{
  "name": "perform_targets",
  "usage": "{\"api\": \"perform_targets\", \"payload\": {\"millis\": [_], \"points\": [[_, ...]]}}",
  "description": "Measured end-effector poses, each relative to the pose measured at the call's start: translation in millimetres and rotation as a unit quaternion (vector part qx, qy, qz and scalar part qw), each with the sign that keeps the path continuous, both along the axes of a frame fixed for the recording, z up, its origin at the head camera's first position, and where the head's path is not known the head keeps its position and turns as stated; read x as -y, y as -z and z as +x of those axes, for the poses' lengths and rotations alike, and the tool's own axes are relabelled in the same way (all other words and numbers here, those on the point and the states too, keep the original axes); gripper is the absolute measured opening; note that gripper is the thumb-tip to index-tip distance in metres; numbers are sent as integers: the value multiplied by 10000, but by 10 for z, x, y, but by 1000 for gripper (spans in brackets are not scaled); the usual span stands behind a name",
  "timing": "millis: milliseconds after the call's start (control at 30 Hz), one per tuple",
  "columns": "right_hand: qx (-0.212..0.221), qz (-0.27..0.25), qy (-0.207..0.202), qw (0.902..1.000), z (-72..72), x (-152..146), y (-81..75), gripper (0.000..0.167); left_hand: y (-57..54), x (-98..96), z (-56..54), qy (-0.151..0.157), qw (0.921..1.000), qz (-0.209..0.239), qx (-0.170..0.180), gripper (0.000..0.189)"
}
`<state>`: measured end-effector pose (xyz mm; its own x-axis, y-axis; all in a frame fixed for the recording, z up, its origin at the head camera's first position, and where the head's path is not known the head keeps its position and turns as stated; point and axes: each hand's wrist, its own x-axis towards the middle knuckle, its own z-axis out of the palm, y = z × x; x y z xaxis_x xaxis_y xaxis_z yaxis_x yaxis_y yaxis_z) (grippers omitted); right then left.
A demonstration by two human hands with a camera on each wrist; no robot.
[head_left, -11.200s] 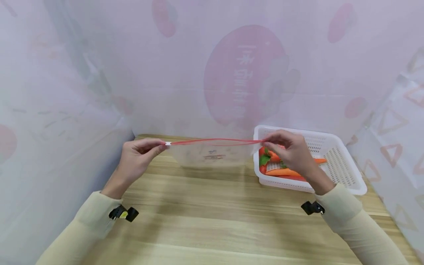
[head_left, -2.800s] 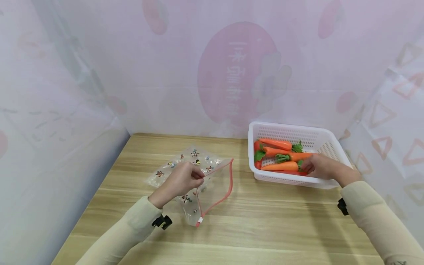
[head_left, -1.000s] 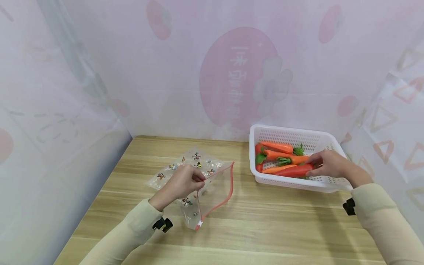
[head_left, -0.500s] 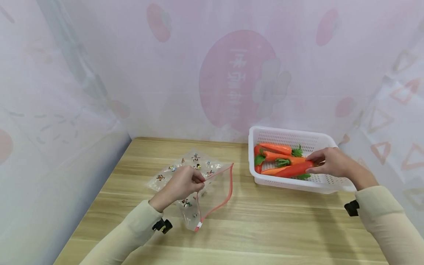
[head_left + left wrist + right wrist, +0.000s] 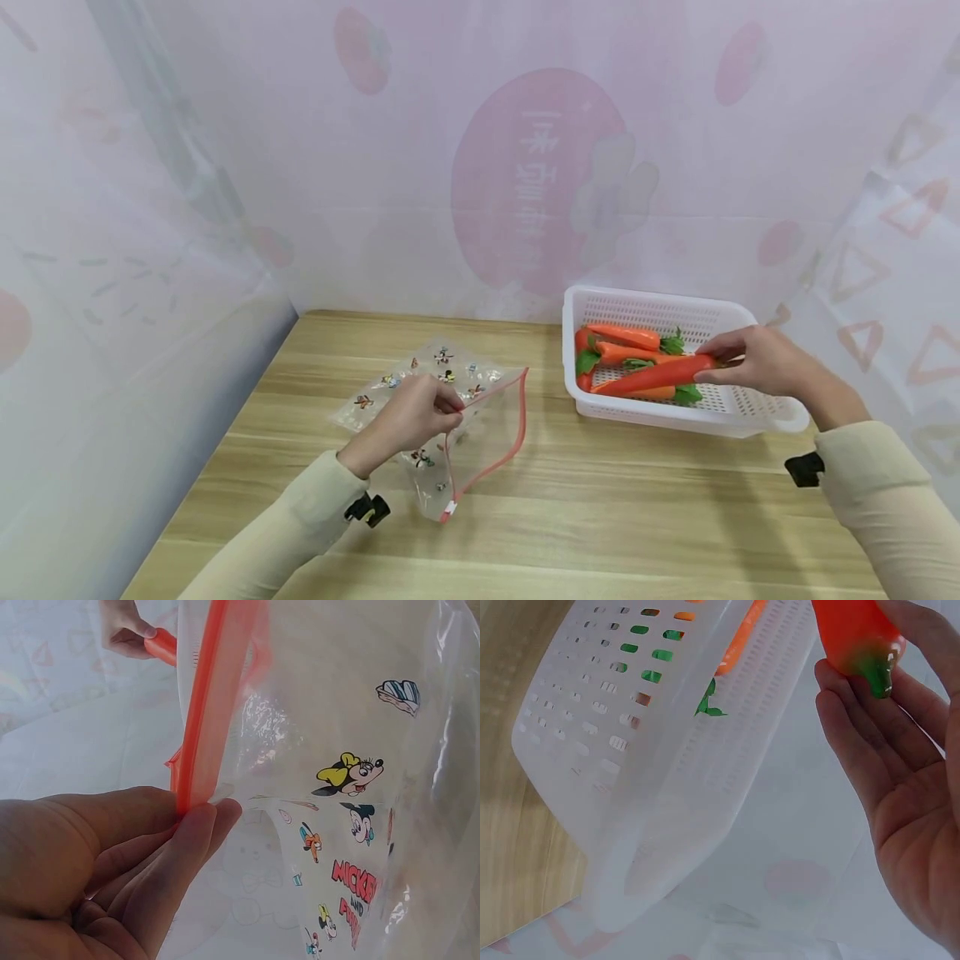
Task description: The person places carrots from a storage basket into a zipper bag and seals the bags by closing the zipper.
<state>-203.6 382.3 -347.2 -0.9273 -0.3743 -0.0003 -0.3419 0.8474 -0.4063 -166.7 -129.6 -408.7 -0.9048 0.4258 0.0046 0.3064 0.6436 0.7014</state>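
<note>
My left hand [image 5: 415, 414] pinches the red zip edge of a clear zipper bag [image 5: 487, 442] printed with cartoon figures. The bag lies on the table with its mouth spread and a white slider [image 5: 451, 507] at the near corner. In the left wrist view, thumb and fingers squeeze the red strip [image 5: 206, 712]. My right hand [image 5: 765, 367] grips a long red chili pepper [image 5: 660, 377] by its stem end, tilted over the white basket [image 5: 577, 403]. The right wrist view shows the green stem [image 5: 876, 673] between thumb and fingers.
Several orange carrots [image 5: 626, 335] with green tops lie in the basket, and another red pepper [image 5: 585, 379] sits at its left end. The wooden table [image 5: 570, 517] is enclosed by pale printed sheets at the back and both sides.
Earlier both hands stretched the bag upright; it now lies on the table. The right hand reached into the basket, took hold of the red pepper and raised it. The left hand has lately stayed still.
</note>
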Motion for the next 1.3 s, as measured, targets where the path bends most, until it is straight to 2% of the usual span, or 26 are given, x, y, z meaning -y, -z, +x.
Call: {"api": "perform_targets", "payload": {"millis": [167,433,767,1300], "points": [[-63,-87,204,9997,7,-15,-28,35,5,4,0,24,10000,-1,-67,8],[21,-508,423,9978,45,-67,-61,39,-17,-1,5,48,10000,-26,-57,8],[-25,-1132,338,9930,105,-1,-112,33,-26,-6,-10,94,9999,-31,-75,7],[7,-1439,54,9896,226,370,-100,29,-25,-14,-21,229,9996,14,-191,8]]}}
